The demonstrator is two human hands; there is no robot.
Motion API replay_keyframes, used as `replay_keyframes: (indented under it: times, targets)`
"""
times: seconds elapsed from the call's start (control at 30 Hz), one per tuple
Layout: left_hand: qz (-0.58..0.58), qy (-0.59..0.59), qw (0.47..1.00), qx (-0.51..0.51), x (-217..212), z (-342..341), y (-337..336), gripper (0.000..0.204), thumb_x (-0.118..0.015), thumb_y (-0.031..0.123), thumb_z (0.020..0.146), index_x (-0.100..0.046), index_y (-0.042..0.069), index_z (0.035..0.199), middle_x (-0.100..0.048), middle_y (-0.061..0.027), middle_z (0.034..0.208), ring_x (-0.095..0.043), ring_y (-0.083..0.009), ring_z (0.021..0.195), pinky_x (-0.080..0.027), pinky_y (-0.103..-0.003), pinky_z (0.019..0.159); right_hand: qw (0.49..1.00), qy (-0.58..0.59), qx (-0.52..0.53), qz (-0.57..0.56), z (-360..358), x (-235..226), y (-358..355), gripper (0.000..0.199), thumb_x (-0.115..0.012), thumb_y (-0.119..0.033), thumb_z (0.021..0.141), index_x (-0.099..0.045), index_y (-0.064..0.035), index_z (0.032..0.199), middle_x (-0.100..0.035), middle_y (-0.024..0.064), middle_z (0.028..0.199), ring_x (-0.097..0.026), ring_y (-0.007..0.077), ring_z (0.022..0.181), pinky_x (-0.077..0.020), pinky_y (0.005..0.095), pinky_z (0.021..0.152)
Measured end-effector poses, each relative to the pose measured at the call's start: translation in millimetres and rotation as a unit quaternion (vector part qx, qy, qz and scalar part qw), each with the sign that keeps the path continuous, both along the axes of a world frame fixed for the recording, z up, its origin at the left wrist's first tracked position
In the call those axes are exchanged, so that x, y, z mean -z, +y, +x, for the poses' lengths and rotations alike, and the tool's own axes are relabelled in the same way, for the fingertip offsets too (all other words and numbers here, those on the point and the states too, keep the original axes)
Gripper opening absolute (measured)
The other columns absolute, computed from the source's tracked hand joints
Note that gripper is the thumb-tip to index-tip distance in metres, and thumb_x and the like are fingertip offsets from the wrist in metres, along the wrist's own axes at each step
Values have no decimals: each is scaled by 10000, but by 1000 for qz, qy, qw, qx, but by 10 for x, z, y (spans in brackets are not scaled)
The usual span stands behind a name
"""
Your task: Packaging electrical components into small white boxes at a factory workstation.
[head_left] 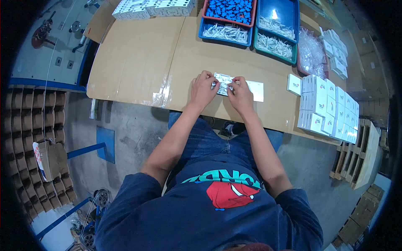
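Note:
At the near edge of the cardboard-covered table, both hands meet over a flat white sheet with grey print [223,78]. My left hand [204,89] pinches its left side, thumb and fingertips closed. My right hand [241,93] has its fingers closed at the right part of the same printed sheet. A plain white flat piece [256,90] reaches out to the right from beneath my right hand; whether it is joined to the printed sheet cannot be made out. Anything small between the fingertips is hidden.
Small white boxes [320,98] stand stacked at the right, with one box [294,84] beside them. Behind are trays of blue pieces [230,10] and slim white pieces [226,33], and a red tray of clear bags [312,50]. More white boxes [155,7] lie far left.

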State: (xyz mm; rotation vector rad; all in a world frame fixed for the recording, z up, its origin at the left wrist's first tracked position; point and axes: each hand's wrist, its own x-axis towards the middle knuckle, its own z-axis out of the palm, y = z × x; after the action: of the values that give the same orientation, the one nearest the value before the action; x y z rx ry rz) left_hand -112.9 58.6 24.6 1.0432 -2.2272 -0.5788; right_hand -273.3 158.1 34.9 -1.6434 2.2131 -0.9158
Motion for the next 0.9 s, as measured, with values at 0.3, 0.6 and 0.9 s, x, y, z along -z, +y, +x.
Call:
replay_keyframes:
  times: [0.3, 0.6, 0.9]
  targets:
    - [90, -3, 995, -51, 57, -41, 32, 173, -794, 255, 841, -779, 101, 917, -676, -71, 1056, -654, -280, 1002, -477, -441, 874, 998, 30, 51, 12, 111, -40, -29, 106, -757, -147, 849, -759, -81, 931, -636, 76, 1186, -657, 281, 1075, -574, 431, 823]
    - [29, 43, 998, -31, 191, 86, 125, 219, -773, 265, 878, -776, 131, 1052, -684, -56, 1095, -643, -259, 1035, -447, -410, 931, 998, -2, 56, -19, 125, 15, -21, 103, -765, -135, 840, -769, -83, 929, -635, 74, 1175, -656, 288, 1069, -573, 424, 828]
    - [-44, 47, 998, 2, 144, 132, 244, 227, -770, 213, 875, -764, 121, 1083, -669, -67, 1126, -626, -265, 1066, -462, -420, 946, 998, 30, 33, -50, 94, 70, -3, 127, -741, -159, 868, -782, -65, 942, -639, 79, 1203, -657, 287, 1071, -577, 427, 827]
